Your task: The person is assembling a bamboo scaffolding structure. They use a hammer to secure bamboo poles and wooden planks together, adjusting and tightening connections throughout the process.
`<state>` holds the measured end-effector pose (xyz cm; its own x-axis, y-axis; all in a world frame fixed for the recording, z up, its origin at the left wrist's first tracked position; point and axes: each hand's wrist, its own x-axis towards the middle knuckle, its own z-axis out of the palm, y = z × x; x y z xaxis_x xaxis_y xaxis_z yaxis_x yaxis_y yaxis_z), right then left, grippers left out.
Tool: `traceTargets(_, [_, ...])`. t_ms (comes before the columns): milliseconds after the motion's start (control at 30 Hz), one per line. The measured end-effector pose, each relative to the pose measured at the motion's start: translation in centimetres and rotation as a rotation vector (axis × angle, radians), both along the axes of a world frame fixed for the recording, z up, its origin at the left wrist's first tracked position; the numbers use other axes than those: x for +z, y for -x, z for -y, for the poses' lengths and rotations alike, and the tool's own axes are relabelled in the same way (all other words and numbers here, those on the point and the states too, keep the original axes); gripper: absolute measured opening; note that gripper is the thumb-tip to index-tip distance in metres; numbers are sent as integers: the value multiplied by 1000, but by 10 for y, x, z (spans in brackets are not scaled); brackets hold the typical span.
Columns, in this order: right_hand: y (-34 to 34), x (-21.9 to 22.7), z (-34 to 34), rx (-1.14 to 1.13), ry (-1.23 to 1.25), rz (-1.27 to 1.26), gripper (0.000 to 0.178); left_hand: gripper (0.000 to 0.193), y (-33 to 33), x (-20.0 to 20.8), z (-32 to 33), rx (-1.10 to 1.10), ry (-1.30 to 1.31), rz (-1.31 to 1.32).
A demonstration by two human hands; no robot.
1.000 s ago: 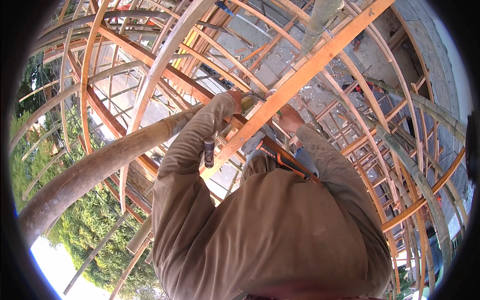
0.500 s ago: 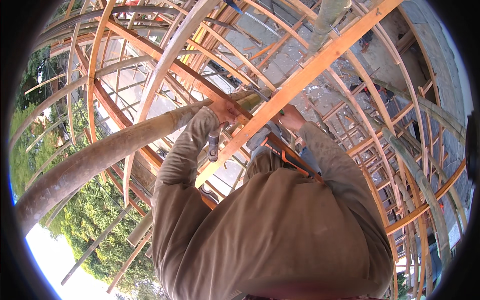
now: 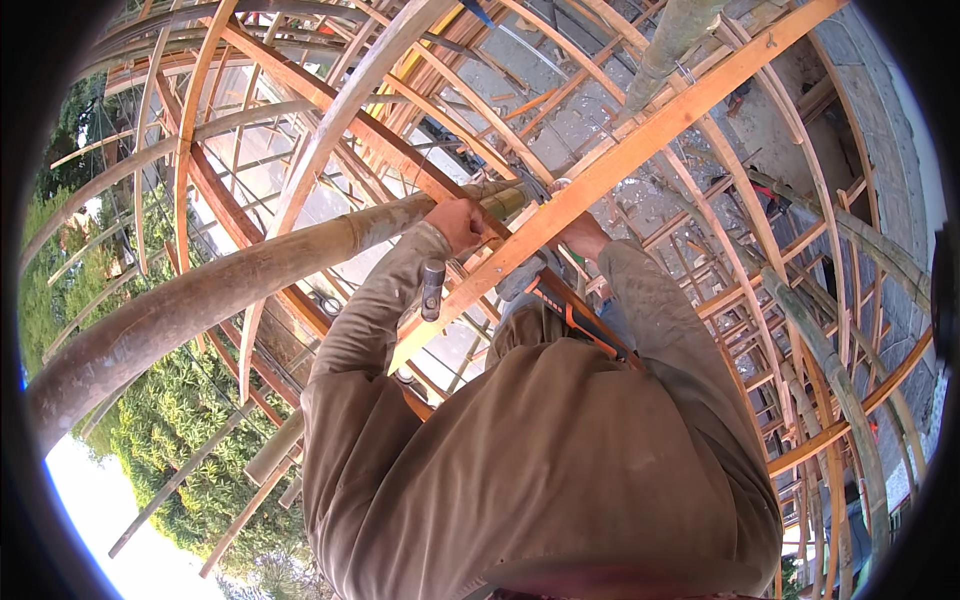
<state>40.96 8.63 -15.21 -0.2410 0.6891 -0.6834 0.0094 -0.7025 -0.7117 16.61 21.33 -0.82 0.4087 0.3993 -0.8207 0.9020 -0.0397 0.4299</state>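
My left hand (image 3: 460, 225) is closed, knuckles up, where a reddish wooden beam (image 3: 395, 150) meets a long light plank (image 3: 640, 165). What its fingers grip is hidden. Behind the plank, my right hand (image 3: 584, 238) shows only its back and wrist; the fingers are covered. Between the hands, a dark metal piece (image 3: 537, 188) sticks up past the plank's far edge. A thick bamboo pole (image 3: 240, 265) runs in from the left and ends by the hands. Beside my left forearm is a metal hammer head (image 3: 432, 290). An orange-and-black tool handle (image 3: 575, 315) lies at my waist.
Curved wooden strips (image 3: 330, 130) and crossed slats surround me. A greenish bamboo post (image 3: 670, 55) stands against the plank's far part. More bamboo poles (image 3: 825, 340) cross at the right. The littered grey floor (image 3: 560, 120) shows far below, with trees (image 3: 190, 440) at the left.
The view has shifted slightly. My left hand has turned, its knuckles now up and fingers more curled. My right hand has sunk further behind the plank, hiding a small green thing seen at its fingers before.
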Motion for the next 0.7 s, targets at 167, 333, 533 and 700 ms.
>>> traceTargets(167, [-38,8,27,29,7,53,22,29,37,54,27,694,186,434])
traceTargets(333, [-81,-12,57,90,81,169,22,36,102,94,80,899,26,492])
traceTargets(533, [-96,-47,84,51,75,241,20,33,151,-9,137,1217,14,177])
traceTargets(700, [-95,-47,82,43,104,255,21,30,151,-80,157,1623,462,482])
